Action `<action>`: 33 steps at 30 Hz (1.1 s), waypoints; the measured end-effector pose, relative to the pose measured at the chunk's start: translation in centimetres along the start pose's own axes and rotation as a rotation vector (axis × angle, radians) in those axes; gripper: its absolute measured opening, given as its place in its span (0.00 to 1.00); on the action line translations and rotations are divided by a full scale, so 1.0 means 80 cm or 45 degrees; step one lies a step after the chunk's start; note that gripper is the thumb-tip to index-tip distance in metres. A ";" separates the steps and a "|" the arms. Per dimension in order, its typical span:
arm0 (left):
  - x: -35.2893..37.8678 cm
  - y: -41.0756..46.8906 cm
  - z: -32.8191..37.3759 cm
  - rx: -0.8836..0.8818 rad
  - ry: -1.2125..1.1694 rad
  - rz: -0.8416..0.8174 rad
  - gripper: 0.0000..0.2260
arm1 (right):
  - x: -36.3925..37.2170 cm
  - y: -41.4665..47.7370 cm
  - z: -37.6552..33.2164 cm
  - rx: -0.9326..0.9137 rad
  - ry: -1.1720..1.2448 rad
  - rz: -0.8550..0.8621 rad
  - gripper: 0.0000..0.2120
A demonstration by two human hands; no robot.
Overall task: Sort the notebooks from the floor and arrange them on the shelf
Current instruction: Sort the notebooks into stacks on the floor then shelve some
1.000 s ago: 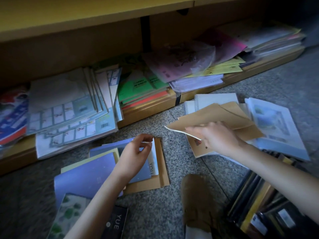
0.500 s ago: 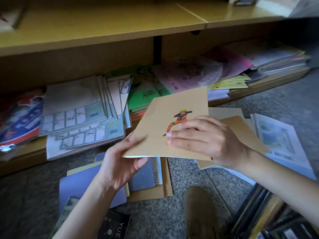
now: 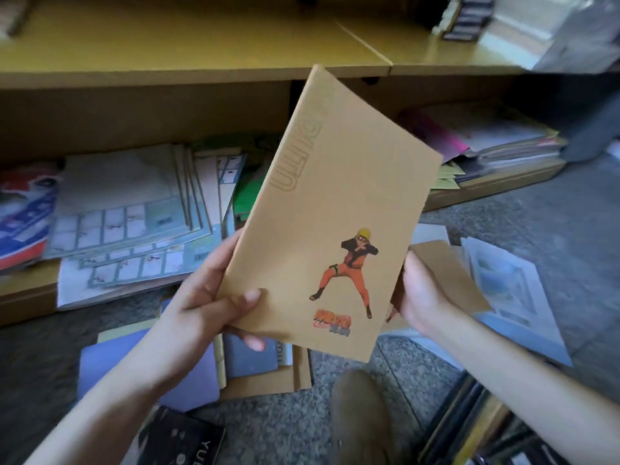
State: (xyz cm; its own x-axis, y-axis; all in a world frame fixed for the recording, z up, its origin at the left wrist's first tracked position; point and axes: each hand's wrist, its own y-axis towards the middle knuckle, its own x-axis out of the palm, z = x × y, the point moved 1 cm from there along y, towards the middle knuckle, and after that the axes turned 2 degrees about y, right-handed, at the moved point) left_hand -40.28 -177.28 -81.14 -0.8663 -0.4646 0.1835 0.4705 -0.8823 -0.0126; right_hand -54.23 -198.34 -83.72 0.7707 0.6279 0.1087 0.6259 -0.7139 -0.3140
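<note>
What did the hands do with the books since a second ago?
The right hand lifted the brown paper notebook with an orange cartoon figure off the floor pile on the right. The left hand left the blue notebooks on the floor and took hold too. Now both grip it, raised before the yellow wooden shelf. The stacks on the bottom shelf stayed put.

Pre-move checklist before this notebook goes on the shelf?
1. The kraft notebook is held off the floor: ok.
2. Grip of left hand, thumb on cover: ok.
3. Grip of right hand at the right edge: ok.
4. Bare board on upper shelf: ok.
5. Room on lower shelf, crowded with stacks: not ok.
6. Matching kraft pile on either shelf: cannot tell.
</note>
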 end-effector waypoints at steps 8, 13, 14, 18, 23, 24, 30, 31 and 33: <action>-0.010 0.012 0.138 0.469 -0.154 0.344 0.28 | 0.103 -0.019 -0.126 -0.524 0.397 -0.426 0.27; -0.059 0.015 0.206 0.595 0.041 0.493 0.28 | 0.170 -0.022 -0.183 -0.916 0.185 -0.811 0.17; -0.070 0.014 0.215 0.600 0.075 0.514 0.27 | 0.181 -0.018 -0.190 -0.939 0.137 -0.854 0.19; -0.124 0.006 0.235 0.537 0.133 0.599 0.25 | 0.227 -0.007 -0.203 -0.898 -0.167 -0.990 0.24; -0.177 0.006 0.238 0.402 0.074 0.879 0.19 | 0.292 0.019 -0.203 -0.746 -0.267 -0.931 0.22; -0.186 0.008 0.237 0.370 0.021 0.951 0.18 | 0.306 0.025 -0.203 -0.691 -0.246 -0.916 0.20; -0.226 0.014 0.241 0.233 -0.267 1.100 0.16 | 0.366 0.052 -0.181 -0.405 -0.227 -0.817 0.16; -0.232 0.014 0.240 0.231 -0.287 1.138 0.17 | 0.373 0.053 -0.177 -0.401 -0.270 -0.789 0.19; -0.243 0.010 0.238 0.301 -0.271 1.230 0.20 | 0.386 0.054 -0.173 -0.420 -0.308 -0.756 0.25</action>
State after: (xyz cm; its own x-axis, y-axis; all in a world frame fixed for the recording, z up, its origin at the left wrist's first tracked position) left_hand -19.85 -167.55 -65.98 -0.0608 -0.9275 0.3689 0.9944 -0.0883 -0.0580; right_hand -26.08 -186.35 -68.68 0.2650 0.9629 -0.0513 0.9640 -0.2632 0.0383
